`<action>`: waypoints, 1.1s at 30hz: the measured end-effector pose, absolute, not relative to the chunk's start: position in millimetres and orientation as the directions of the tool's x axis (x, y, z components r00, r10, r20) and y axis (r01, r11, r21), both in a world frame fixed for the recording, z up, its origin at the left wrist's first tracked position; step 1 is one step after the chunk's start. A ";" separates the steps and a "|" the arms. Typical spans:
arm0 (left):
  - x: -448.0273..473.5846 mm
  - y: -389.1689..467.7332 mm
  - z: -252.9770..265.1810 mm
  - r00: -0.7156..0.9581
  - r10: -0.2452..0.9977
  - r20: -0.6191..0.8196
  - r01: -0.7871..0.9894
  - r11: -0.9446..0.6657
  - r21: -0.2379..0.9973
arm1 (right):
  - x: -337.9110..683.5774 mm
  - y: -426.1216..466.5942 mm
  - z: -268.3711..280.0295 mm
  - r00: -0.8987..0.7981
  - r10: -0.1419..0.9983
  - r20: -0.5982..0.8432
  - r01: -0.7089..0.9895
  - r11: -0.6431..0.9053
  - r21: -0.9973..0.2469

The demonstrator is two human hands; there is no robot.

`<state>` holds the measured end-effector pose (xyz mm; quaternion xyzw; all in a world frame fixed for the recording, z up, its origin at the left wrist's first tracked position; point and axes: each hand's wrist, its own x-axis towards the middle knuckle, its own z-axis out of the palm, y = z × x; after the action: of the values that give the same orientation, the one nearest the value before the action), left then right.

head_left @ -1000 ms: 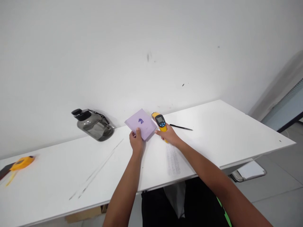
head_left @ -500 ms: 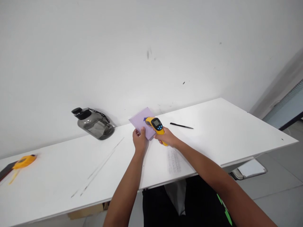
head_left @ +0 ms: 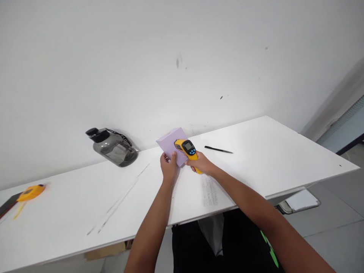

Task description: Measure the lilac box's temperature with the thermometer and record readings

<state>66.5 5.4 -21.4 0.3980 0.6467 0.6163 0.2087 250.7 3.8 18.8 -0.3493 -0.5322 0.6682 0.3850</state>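
Note:
My left hand (head_left: 168,167) is closed on the lower left edge of a flat lilac square (head_left: 168,142), its thumb lying on the face. Whether the square is a thin box or a pad I cannot tell. It is tilted up above the table, towards the wall. My right hand (head_left: 201,163) is wrapped round the grip of a yellow and black infrared thermometer (head_left: 188,148), which has a small grey screen and blue buttons. The thermometer's nose is right in front of the lilac square and hides part of it.
A grey see-through bottle (head_left: 115,148) with a black cap stands by the wall, left of my hands. A black pen (head_left: 218,149) lies on the white table (head_left: 273,151) to the right. At the far left are an orange-yellow tool (head_left: 30,192) and a dark handle.
The lilac square has turned and shifted slightly to the right. A small blue mark on it, seen by the thermometer's nose earlier, is now hidden. Both hands keep their hold.

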 end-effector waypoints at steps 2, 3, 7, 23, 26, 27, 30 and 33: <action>66.4 6.0 -20.6 -0.594 0.778 0.204 0.233 -0.075 0.969 | 251.2 4.7 18.3 -0.466 0.883 -0.059 -0.144 -0.141 -0.979; 66.5 6.3 -20.1 -0.590 0.783 0.197 0.223 -0.077 0.972 | 251.5 5.0 18.2 -0.470 0.881 -0.057 -0.146 -0.141 -0.979; 66.9 6.8 -19.4 -0.581 0.791 0.191 0.200 -0.089 0.976 | 253.9 5.2 20.3 -0.473 0.879 -0.058 -0.123 -0.131 -0.984; 65.9 8.7 -19.9 -0.563 0.803 0.196 0.196 -0.101 0.975 | 254.7 9.8 15.7 -0.470 0.880 -0.065 -0.108 -0.130 -0.986; 65.7 9.0 -20.0 -0.560 0.804 0.199 0.203 -0.100 0.974 | 255.0 11.2 13.5 -0.473 0.879 -0.060 -0.099 -0.120 -0.988; 65.8 9.0 -19.9 -0.558 0.806 0.197 0.201 -0.099 0.975 | 255.1 11.2 13.0 -0.475 0.879 -0.055 -0.102 -0.117 -0.988; 66.7 8.5 -19.2 -0.566 0.804 0.181 0.188 -0.087 0.978 | 254.4 9.0 13.2 -0.473 0.881 -0.025 -0.112 -0.088 -0.990; 68.3 7.9 -18.3 -0.580 0.797 0.166 0.182 -0.073 0.981 | 252.7 3.8 15.9 -0.396 0.918 0.034 -0.084 0.000 -0.996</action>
<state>68.3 7.9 -18.3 0.3857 0.6345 0.6225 0.2473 252.7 3.8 15.9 -0.3627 -0.5744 0.6068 0.4127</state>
